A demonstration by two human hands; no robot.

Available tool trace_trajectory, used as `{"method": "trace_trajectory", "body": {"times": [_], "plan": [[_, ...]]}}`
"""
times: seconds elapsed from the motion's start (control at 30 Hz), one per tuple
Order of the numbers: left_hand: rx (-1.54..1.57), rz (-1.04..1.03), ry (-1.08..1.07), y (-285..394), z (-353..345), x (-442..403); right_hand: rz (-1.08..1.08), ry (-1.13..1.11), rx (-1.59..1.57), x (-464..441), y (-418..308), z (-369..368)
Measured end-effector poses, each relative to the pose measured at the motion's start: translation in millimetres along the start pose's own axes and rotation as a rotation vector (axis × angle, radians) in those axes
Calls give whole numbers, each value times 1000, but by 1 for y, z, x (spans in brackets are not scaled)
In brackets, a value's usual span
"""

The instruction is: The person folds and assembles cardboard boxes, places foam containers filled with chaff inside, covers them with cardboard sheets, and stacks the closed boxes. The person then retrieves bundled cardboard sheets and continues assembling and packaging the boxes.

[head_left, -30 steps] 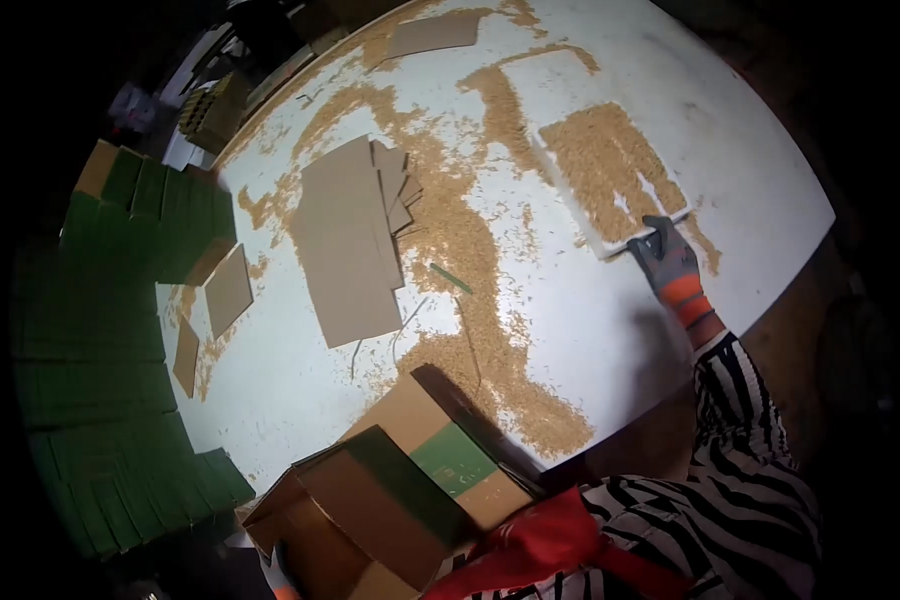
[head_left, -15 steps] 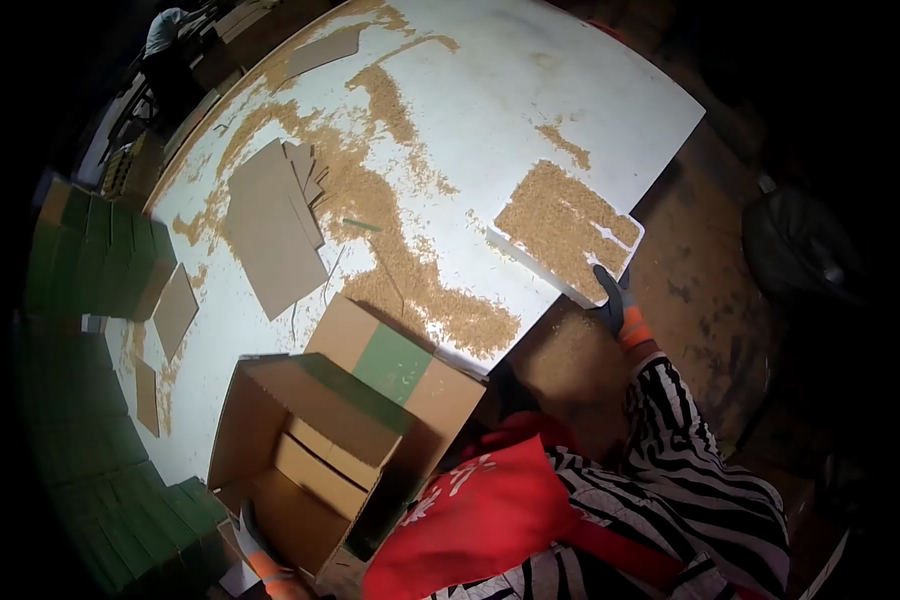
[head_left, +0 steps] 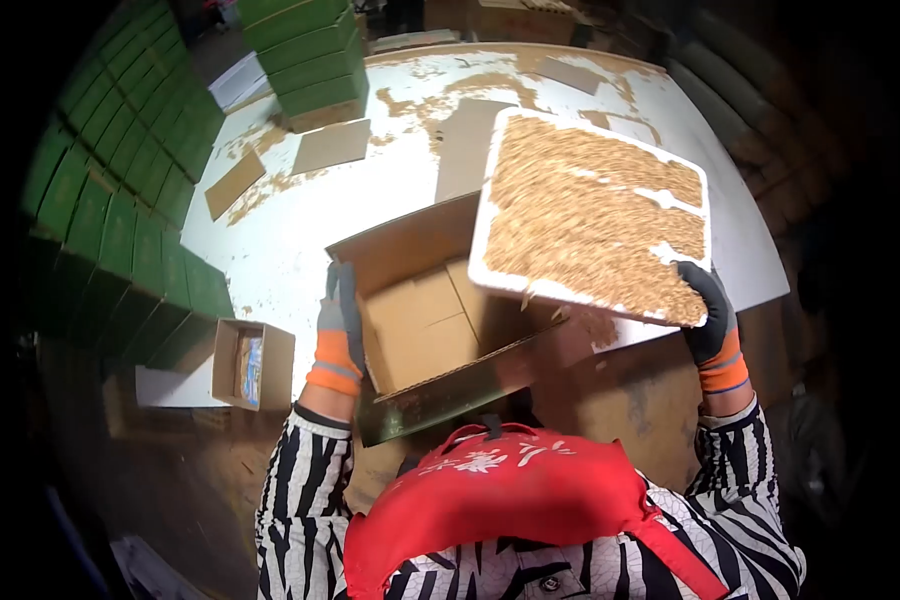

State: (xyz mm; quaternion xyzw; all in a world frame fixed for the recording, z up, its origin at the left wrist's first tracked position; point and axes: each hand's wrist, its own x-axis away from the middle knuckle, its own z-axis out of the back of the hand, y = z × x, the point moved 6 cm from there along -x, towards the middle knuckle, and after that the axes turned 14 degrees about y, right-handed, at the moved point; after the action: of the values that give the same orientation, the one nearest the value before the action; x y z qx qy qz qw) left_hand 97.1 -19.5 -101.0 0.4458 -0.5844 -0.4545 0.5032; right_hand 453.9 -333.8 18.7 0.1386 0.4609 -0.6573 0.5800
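Note:
In the head view, my right hand [head_left: 710, 312], in a dark glove with an orange cuff, grips the near right corner of a white tray [head_left: 481, 238]. Tan shavings [head_left: 590, 225] fill the tray almost to its rim and look blurred by motion. Raised and tilted, the tray overlaps the right part of an open cardboard box [head_left: 405, 228]. My left hand [head_left: 341, 318], gloved alike, holds the box's left wall. The box's visible inside shows bare cardboard; its right end is hidden behind the tray. A few shavings fall below the tray's near edge.
Scattered shavings and flat cardboard sheets [head_left: 332, 147] lie on the white table [head_left: 280, 240]. Green boxes [head_left: 115, 220] are stacked at the left, with another green stack [head_left: 310, 62] on the table's far side. A small open carton [head_left: 282, 372] with a blue packet stands left.
The tray has left the table's right edge and moved left, up to the cardboard box, in my right hand. The view has turned. My left hand is still at the box wall.

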Motion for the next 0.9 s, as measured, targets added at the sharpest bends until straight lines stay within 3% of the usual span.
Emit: {"method": "trace_trajectory", "body": {"times": [0.1,0.17,0.23,0.3,0.33,0.4,0.47,0.53,0.57,0.6,0.67,0.73,0.77,0.8,0.87,0.9], "plan": [[205,138,-35,0,8,7,-361,-101,-404,-51,-74,-39],[283,148,5,-7,10,4,-848,-155,-660,-62,-90,-72],[194,38,-72,-10,24,4,-878,-222,-653,-72,-112,-98],[615,310,-131,-14,11,11,-939,-322,-627,-72,-112,-129],[421,152,88,-18,21,-1,-920,-376,-595,-72,-116,-143],[392,323,-35,-16,24,9,-882,-474,-552,-68,-97,-162],[-64,9,48,-35,32,-17,-692,-578,-460,-79,-94,-169],[-345,-135,109,-25,45,-21,-720,-850,-58,-85,-107,-166],[-316,-270,165,-8,52,-17,-645,-912,28,-82,-98,-171],[-291,-411,212,11,57,-15,-126,-995,465,-83,-83,-179],[-233,-554,453,22,94,-27,-389,-1086,389,-85,-88,-184],[-573,-703,761,-3,172,-61,-300,-1198,456,-86,-94,-194],[-764,-548,770,-7,202,-75,-17,-1126,491,-88,-82,-197],[-1245,-343,710,-16,229,-92,0,-1119,392,-86,-74,-197],[-1545,3,668,-44,272,-110,-196,-1121,81,-113,-73,-186],[-1584,44,595,-57,286,-117,-507,-1022,-184,-126,-52,-183]]}}
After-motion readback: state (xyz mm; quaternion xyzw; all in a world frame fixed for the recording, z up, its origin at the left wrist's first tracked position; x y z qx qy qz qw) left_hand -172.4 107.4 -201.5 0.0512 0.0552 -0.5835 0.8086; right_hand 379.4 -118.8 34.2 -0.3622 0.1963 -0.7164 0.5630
